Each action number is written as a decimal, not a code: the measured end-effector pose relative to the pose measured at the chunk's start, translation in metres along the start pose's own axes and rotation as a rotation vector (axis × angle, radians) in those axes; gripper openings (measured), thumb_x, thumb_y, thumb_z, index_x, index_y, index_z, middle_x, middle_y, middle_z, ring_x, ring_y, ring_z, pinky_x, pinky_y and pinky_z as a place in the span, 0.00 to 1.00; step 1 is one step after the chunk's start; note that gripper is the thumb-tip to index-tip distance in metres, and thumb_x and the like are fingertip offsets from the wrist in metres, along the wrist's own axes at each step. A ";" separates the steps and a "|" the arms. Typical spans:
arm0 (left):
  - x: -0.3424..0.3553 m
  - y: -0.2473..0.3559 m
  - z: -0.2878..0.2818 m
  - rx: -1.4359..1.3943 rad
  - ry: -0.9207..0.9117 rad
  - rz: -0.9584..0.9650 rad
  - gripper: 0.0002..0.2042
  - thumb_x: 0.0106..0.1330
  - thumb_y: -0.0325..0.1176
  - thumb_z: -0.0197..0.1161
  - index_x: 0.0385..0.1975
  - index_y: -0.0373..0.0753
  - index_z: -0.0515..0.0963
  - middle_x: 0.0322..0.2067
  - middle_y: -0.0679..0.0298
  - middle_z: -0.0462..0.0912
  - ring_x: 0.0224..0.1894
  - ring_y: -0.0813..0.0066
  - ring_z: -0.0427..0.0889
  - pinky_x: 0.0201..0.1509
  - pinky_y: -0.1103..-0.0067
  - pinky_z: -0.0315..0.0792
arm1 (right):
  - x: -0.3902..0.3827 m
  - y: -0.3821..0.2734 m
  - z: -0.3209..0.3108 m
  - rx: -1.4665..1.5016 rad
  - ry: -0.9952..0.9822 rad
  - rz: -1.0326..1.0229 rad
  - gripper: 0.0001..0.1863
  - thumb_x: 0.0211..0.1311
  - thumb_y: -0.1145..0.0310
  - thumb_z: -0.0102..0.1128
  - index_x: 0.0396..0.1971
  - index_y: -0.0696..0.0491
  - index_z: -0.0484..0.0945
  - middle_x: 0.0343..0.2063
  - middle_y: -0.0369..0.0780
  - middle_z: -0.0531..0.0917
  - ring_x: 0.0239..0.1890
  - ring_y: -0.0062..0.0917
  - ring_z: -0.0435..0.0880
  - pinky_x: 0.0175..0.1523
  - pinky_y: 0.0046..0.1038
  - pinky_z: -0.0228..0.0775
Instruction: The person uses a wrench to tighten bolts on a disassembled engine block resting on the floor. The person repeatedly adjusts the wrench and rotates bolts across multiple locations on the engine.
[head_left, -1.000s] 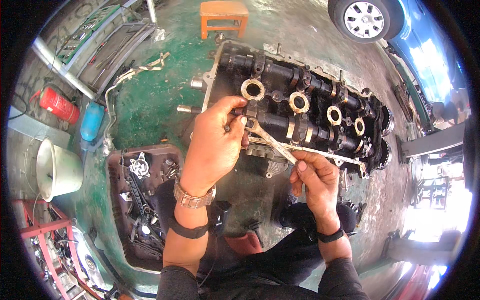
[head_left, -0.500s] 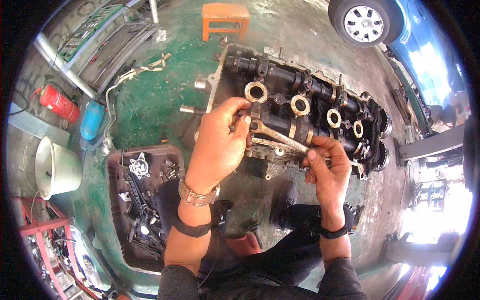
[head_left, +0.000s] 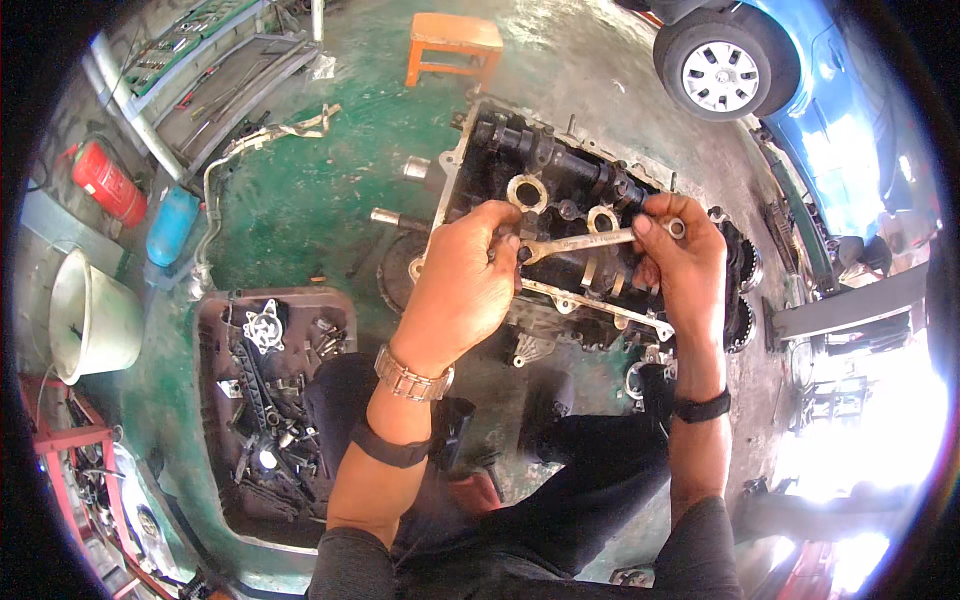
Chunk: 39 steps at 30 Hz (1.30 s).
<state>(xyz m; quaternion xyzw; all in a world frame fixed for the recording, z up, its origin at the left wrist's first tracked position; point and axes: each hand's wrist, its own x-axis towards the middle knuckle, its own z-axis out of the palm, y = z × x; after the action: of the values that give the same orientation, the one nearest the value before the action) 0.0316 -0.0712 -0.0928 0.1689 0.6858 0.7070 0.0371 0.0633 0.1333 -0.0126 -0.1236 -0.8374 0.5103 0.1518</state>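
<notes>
Steel combination wrench (head_left: 580, 241) is being held level above the cylinder head (head_left: 560, 250) on the green floor (head_left: 300, 210): left hand (head_left: 462, 290) fingers pinching its open end, right hand (head_left: 680, 262) fingers gripping the ring end. Seemingly repositioning between bolts; reseating squarely looks necessary.

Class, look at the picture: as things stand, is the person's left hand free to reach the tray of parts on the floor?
Probably not at once: the left hand grips one end of a spanner over the engine block, shared with the right hand. The tray lies unblocked to its left.
</notes>
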 end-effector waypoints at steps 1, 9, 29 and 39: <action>0.000 0.000 0.000 0.013 0.000 0.025 0.10 0.69 0.22 0.51 0.47 0.30 0.72 0.26 0.65 0.78 0.24 0.82 0.75 0.26 0.82 0.68 | 0.006 -0.004 0.001 0.010 -0.051 -0.085 0.10 0.58 0.74 0.64 0.39 0.56 0.77 0.27 0.33 0.79 0.26 0.12 0.76 0.30 0.16 0.68; -0.005 0.010 -0.004 0.015 0.041 -0.021 0.08 0.68 0.23 0.51 0.45 0.33 0.72 0.20 0.65 0.79 0.17 0.82 0.72 0.20 0.81 0.67 | -0.019 -0.013 -0.007 -0.041 0.056 -0.193 0.07 0.60 0.73 0.64 0.31 0.58 0.74 0.18 0.37 0.78 0.14 0.16 0.72 0.21 0.17 0.66; -0.007 0.013 -0.005 0.002 -0.002 -0.062 0.04 0.66 0.21 0.51 0.33 0.31 0.74 0.21 0.59 0.78 0.23 0.76 0.81 0.27 0.78 0.72 | -0.098 0.061 0.025 0.630 0.240 0.013 0.05 0.63 0.74 0.61 0.31 0.56 0.74 0.24 0.39 0.80 0.21 0.20 0.79 0.29 0.22 0.75; -0.006 0.013 -0.006 -0.024 -0.015 -0.085 0.04 0.65 0.19 0.50 0.32 0.29 0.73 0.20 0.59 0.77 0.22 0.76 0.79 0.27 0.78 0.72 | -0.118 0.053 0.040 0.488 0.144 0.051 0.04 0.64 0.77 0.57 0.37 0.59 0.73 0.25 0.41 0.82 0.19 0.19 0.79 0.25 0.19 0.72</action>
<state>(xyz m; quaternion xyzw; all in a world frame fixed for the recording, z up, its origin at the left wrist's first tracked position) 0.0378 -0.0795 -0.0813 0.1446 0.6835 0.7116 0.0742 0.1598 0.0814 -0.0920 -0.1401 -0.6731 0.6909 0.2234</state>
